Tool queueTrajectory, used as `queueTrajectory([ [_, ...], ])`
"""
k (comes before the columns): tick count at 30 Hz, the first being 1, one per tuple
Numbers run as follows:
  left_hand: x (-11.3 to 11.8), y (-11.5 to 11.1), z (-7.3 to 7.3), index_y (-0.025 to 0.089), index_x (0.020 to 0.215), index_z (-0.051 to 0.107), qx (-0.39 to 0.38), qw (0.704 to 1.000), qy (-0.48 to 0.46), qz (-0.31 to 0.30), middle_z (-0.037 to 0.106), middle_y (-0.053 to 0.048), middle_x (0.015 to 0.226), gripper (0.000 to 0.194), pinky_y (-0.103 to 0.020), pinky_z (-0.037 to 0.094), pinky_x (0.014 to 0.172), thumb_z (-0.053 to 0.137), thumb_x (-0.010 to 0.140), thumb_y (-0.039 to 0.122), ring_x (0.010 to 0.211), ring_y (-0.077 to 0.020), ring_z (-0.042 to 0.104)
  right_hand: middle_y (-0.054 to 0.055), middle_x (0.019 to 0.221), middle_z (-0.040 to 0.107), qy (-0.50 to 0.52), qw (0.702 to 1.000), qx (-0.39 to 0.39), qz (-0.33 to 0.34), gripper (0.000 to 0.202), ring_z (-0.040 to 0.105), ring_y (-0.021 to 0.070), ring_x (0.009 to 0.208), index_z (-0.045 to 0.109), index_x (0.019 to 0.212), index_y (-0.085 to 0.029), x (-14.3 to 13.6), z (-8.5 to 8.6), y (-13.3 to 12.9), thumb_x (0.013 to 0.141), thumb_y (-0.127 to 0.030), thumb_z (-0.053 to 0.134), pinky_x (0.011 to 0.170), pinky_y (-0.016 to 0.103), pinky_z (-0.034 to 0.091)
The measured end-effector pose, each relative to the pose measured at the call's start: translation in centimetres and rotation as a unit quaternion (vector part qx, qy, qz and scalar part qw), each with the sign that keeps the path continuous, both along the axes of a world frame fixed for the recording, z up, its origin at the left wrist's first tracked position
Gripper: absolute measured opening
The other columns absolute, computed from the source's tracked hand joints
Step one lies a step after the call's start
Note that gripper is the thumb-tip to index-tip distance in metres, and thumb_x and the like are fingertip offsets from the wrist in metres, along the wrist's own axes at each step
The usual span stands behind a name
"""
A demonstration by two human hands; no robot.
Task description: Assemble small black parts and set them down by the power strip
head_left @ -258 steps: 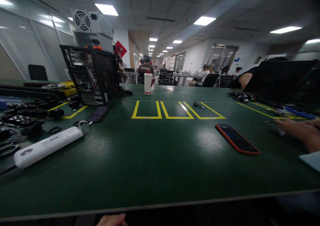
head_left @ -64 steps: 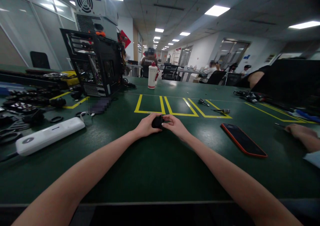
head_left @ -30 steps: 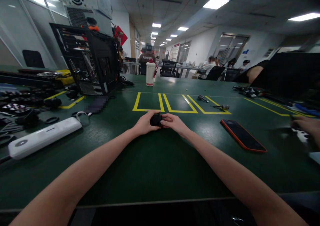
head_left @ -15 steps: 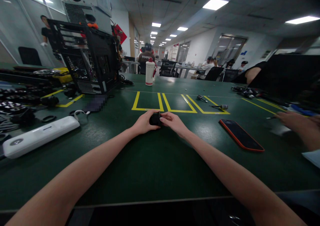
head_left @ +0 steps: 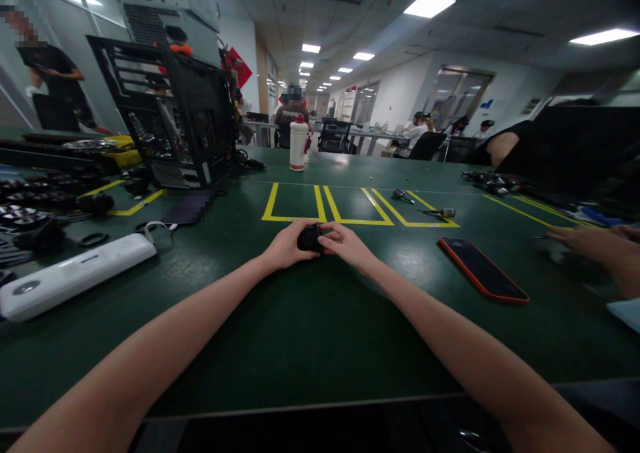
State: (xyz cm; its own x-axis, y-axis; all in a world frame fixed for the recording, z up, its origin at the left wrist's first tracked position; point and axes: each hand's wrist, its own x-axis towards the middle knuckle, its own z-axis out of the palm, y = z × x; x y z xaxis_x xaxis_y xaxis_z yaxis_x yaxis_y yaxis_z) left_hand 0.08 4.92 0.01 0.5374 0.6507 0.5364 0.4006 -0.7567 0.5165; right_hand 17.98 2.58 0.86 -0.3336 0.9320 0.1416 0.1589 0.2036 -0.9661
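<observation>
- At frame centre: rounded black part (head_left: 307,239), gripped by curved fingers (head_left: 334,229) of left hand (head_left: 286,246) and right hand (head_left: 347,245).
- Beneath: smooth green tabletop (head_left: 300,346), softly reflective.
- At right of frame: flat rectangular phone (head_left: 483,269), orange-rimmed.

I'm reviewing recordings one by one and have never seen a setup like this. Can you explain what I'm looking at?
There is no machine here: a person works with two bare hands, seen by a camera worn on the head, looking forward and down. The left hand curls around a small black object, and the fingers of the right hand pinch at its side; what it is, I can't tell. On the green table lie an orange-edged phone, a long white device and yellow tape outlines. A white bottle and a black computer case stand farther back. The hand at the far right is a co-worker's.
</observation>
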Motion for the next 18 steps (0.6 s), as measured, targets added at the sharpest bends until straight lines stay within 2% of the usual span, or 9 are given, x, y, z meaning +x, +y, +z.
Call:
queueTrajectory([
  [4, -0.05, 0.01, -0.04, 0.022, 0.116, 0.038, -0.003, 1.0, 0.0, 0.002, 0.05, -0.006, 0.115, 0.063, -0.038, 0.039, 0.09, 0.067, 0.061, 0.027, 0.106, -0.0228, 0.049, 0.003, 0.085, 0.061, -0.02, 0.999, 0.013, 0.024, 0.041, 0.059, 0.0158, 0.08, 0.051, 0.102, -0.02, 0.34, 0.0, 0.16, 0.064, -0.021, 0.066, 0.08, 0.037, 0.046],
  [7, -0.09, -0.05, -0.04, 0.023, 0.116, 0.038, -0.005, 1.0, 0.002, 0.006, 0.05, -0.006, 0.115, 0.062, -0.039, 0.039, 0.089, 0.067, 0.061, 0.027, 0.106, -0.0233, 0.048, 0.003, 0.083, 0.062, -0.018, 1.0, -0.012, 0.021, 0.036, 0.059, 0.016, 0.079, 0.052, 0.101, -0.019, 0.44, -0.16, 0.45, 0.067, -0.021, 0.063, 0.079, 0.039, 0.046],
  [13, -0.1, -0.06, -0.09, 0.023, 0.116, 0.038, 0.004, 1.0, 0.004, 0.008, 0.049, -0.006, 0.115, 0.062, -0.039, 0.038, 0.091, 0.067, 0.061, 0.027, 0.107, -0.0227, 0.047, 0.007, 0.102, 0.058, -0.014, 1.0, 0.017, 0.003, 0.034, 0.055, 0.0175, 0.095, 0.055, 0.1, -0.017, 0.18, -0.29, 0.58, 0.067, -0.023, 0.063, 0.088, 0.039, 0.041],
  [18, -0.05, 0.03, -0.19, 0.022, 0.116, 0.038, 0.01, 1.0, 0.001, 0.004, 0.049, -0.006, 0.115, 0.062, -0.039, 0.038, 0.091, 0.067, 0.061, 0.026, 0.107, -0.0223, 0.047, 0.002, 0.086, 0.061, -0.005, 1.0, 0.026, -0.008, 0.035, 0.058, 0.016, 0.083, 0.049, 0.103, -0.022, 0.11, -0.43, 0.62, 0.07, -0.026, 0.061, 0.08, 0.038, 0.045],
])
